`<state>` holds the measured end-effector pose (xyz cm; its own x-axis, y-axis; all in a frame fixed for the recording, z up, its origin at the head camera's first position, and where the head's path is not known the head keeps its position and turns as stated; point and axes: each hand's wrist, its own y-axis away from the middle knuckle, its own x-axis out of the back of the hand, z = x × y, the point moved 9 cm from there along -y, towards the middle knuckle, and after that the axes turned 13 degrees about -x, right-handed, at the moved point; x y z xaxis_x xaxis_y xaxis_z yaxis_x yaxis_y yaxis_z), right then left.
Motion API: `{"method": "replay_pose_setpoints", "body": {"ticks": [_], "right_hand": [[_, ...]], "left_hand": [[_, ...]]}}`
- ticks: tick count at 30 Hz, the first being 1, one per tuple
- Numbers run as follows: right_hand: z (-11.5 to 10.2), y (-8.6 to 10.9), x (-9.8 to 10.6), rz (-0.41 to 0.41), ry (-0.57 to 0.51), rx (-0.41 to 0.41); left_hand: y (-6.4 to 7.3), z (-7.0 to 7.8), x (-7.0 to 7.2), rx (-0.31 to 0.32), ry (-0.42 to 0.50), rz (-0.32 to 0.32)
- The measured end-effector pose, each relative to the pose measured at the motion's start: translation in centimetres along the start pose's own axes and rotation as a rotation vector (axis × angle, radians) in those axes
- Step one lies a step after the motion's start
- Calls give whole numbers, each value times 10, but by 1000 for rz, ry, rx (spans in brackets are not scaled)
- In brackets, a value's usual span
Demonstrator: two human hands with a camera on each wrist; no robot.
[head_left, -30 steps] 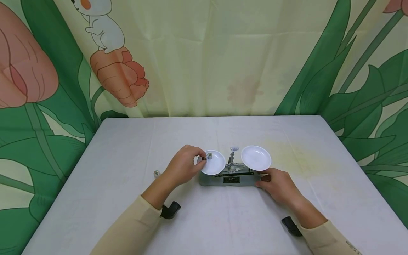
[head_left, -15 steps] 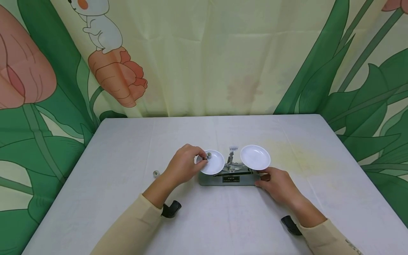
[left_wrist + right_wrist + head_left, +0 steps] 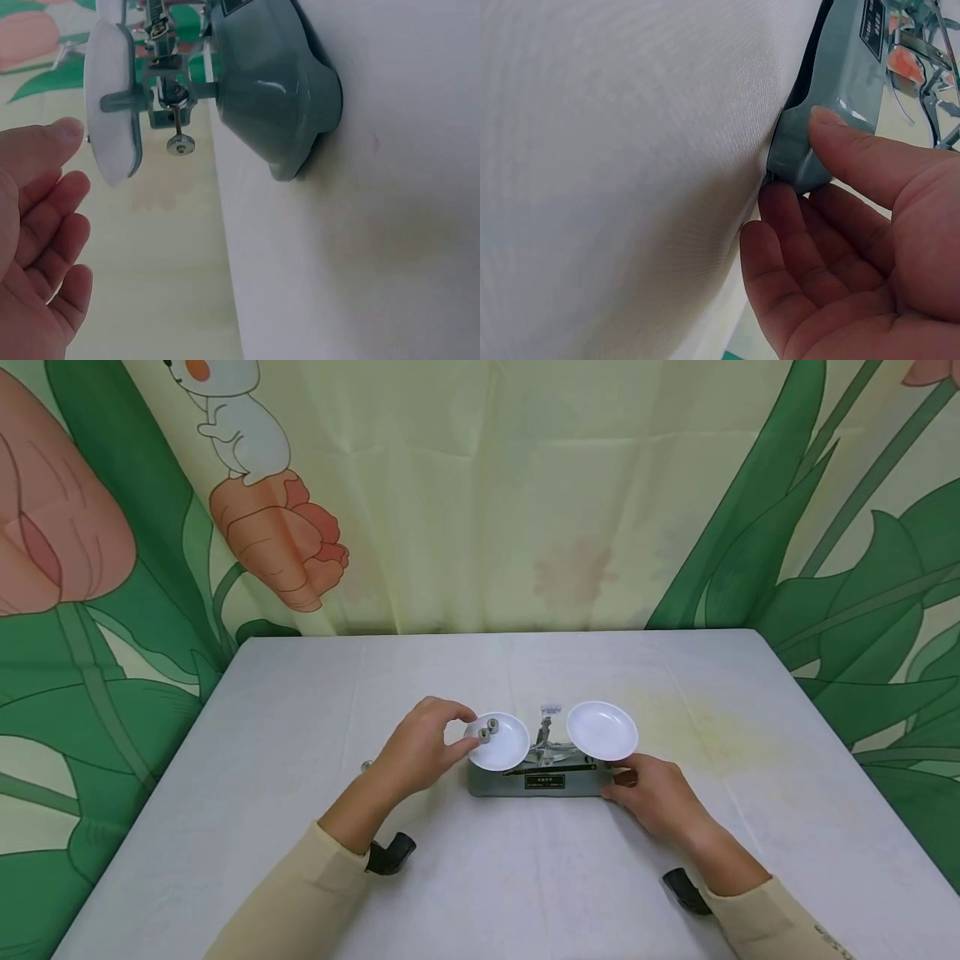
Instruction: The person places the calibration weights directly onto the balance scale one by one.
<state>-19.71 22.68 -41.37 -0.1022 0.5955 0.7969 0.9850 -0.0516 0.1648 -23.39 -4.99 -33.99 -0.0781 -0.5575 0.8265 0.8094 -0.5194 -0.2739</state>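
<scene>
A grey-green balance scale (image 3: pixel 495 787) with two white pans stands on the table. In its left pan (image 3: pixel 512 755) lie two small silvery metal pieces (image 3: pixel 492 725), side by side. My left hand (image 3: pixel 423 745) is at that pan's left rim, thumb and index finger spread apart, nothing between them. The left wrist view shows the hand (image 3: pixel 45 217) beside the pan (image 3: pixel 109 82), with the pieces hidden. My right hand (image 3: pixel 660 795) holds the right end of the scale's base; in the right wrist view its thumb lies on the base (image 3: pixel 802 146) and fingers curl at the end.
Another small metal piece (image 3: pixel 366 765) sits on the table, partly hidden behind my left wrist. The right pan (image 3: pixel 602 731) has nothing in it. A white cloth covers the table (image 3: pixel 540 877), and a printed curtain (image 3: pixel 480 527) hangs behind its far edge.
My left thumb and index finger have parted and drawn back left, letting go of a small metal piece, which now rests in the left pan. The right hand stays at the base.
</scene>
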Motion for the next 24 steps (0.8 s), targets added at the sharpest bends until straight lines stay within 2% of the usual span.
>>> {"method": "replay_pose_setpoints", "body": {"ticks": [11, 24], "right_hand": [[0, 0, -1, -4, 5, -9], [2, 0, -2, -6, -5, -11]], "left_hand": [[19, -8, 11, 17, -8, 0], [41, -34, 15, 120, -23, -13]]}}
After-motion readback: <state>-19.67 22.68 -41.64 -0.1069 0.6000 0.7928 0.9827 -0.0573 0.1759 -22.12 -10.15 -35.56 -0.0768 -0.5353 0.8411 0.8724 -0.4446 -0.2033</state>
